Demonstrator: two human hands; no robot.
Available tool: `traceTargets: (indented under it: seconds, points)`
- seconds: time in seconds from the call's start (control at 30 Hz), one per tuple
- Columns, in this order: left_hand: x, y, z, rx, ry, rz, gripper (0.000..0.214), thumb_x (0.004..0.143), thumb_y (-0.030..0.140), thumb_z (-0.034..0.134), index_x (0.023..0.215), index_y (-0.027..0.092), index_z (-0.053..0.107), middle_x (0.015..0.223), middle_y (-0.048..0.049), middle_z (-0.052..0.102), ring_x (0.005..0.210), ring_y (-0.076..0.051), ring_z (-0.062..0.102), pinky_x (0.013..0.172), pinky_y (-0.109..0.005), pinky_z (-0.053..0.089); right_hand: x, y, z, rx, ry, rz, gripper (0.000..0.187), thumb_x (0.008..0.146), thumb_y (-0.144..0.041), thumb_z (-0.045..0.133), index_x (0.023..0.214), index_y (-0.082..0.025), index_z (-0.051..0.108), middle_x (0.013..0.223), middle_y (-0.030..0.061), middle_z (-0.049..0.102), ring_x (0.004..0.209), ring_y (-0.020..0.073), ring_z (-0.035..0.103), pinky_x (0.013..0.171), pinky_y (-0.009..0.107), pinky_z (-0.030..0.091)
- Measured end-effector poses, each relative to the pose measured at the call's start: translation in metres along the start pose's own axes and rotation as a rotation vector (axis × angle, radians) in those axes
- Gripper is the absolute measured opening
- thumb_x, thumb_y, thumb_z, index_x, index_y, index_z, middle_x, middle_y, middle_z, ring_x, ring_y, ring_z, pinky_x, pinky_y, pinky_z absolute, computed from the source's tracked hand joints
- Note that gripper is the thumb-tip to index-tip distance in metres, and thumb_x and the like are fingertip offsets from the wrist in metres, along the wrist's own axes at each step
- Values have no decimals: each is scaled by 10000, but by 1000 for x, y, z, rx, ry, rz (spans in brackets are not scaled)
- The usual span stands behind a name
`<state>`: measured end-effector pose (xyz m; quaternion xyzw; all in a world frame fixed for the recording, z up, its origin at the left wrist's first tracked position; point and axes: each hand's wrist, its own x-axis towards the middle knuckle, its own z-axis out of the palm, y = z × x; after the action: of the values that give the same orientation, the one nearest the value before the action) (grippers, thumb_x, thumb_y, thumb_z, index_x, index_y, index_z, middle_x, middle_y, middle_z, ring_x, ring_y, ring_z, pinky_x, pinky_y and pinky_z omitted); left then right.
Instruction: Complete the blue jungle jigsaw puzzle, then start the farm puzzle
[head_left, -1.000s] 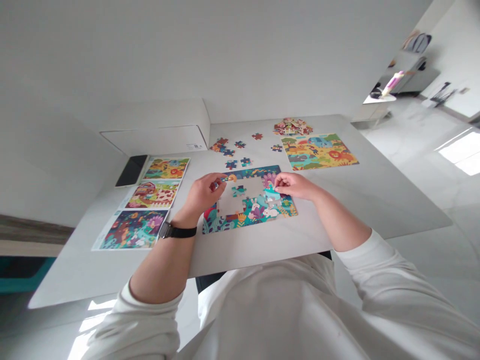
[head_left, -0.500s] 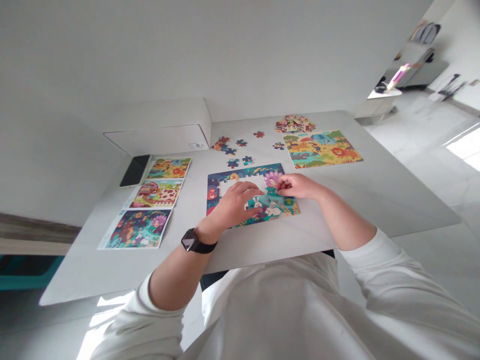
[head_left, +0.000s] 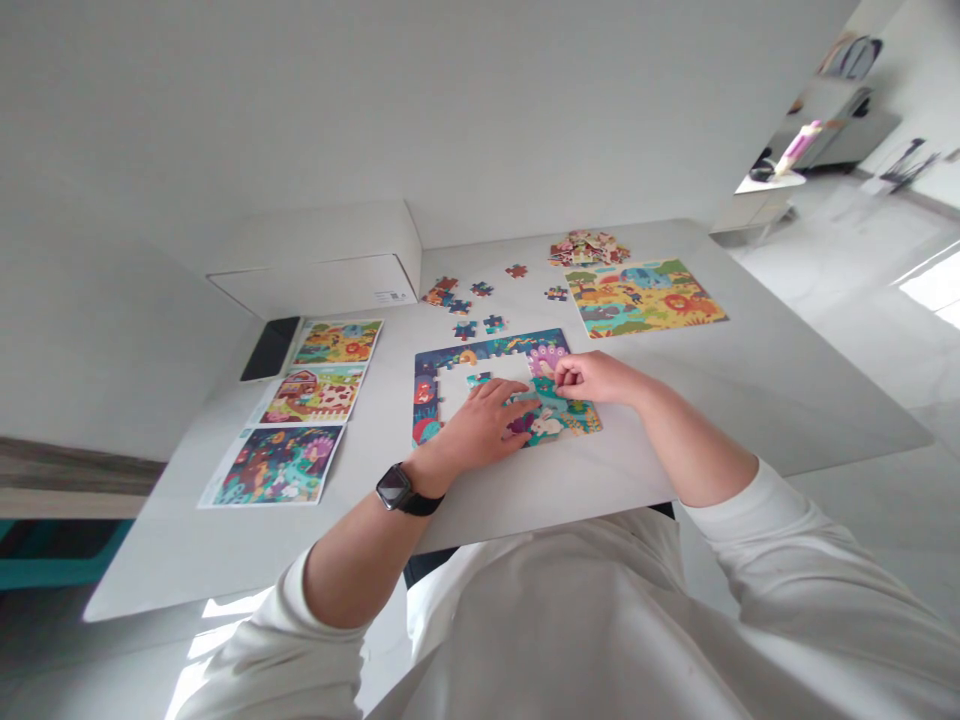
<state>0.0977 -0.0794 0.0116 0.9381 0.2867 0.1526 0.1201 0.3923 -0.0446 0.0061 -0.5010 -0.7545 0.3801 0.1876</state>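
While the head camera looks down over a white table (head_left: 712, 400), both hands rest on the unfinished puzzle (head_left: 450, 358), which lies at the table's middle, straight in front of the person.

Left hand (head_left: 484, 428): palm down and flat on the lower middle of the puzzle, fingers stretched out and slightly spread, holding nothing. Its fingertips (head_left: 525, 405) touch the assembled pieces at the edge of the bare gap. A dark wristwatch (head_left: 395, 488) sits on that wrist.

Right hand (head_left: 594, 378): at the puzzle's right edge, fingers curled in with thumb and forefinger close together over the pieces. Whether a piece sits between them cannot be told; the fingertips hide the spot.

Puzzle state: blue border joined along the far and left sides, rabbits and foliage filled in at the near right, a white gap open in the upper middle. One small teal piece (head_left: 478, 379) lies in that gap, just beyond the left fingers.

Surroundings:
- loose pieces (head_left: 465, 312) scattered just beyond the puzzle
- a finished animal puzzle (head_left: 645, 297) far right, with a heap of pieces (head_left: 589, 247) behind it
- a sheet of three reference pictures (head_left: 300, 412) to the left
- a dark phone (head_left: 268, 348) beside the sheet
- a white box (head_left: 322, 265) at the far left
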Motion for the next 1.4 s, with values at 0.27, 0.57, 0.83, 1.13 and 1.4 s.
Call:
traceTargets:
  seconds: [0.27,0.57,0.83,1.13,1.4]
  points:
    - [1,0,1,3,-20,11,448,968,317,688,1408,246,739,1526,-157,614,1422,-367,544,1223,-594,448,-2,-12,-4,-165,17,-93,66,820,-268,775,866,-226,754,846,10,751,770,170,662,731,282,449]
    - [1,1,1,-15,-37,0,434,1008,410,682,1414,267,739,1532,-145,607,1434,-358,533,1252,-594,419,-2,-16,-2,-244,-9,2,84,852,-231,792,925,-236,753,775,-31,720,694,145,627,675,267,391]
    - [2,0,2,-11,-52,-4,502,1009,488,699,1448,244,717,1544,-168,603,1458,-375,520,1263,-601,414,-2,-18,-3,-313,-12,-93,277,883,-209,773,1152,-247,824,894,10,782,800,177,675,732,276,424]
    - [0,-2,4,-20,-48,-5,504,1005,499,698,1447,256,720,1568,-162,583,1475,-378,510,1278,-604,399,-3,-29,-2,-505,-65,-69,241,937,-252,746,1136,-299,874,1092,51,846,967,251,744,784,323,468]
    - [-1,-4,7,-24,-28,-3,514,1001,507,704,1451,257,716,1565,-160,585,1469,-375,511,1272,-598,407,-8,-41,-4,-587,-109,-21,272,907,-228,764,1142,-318,867,1060,38,848,916,243,738,717,326,424]
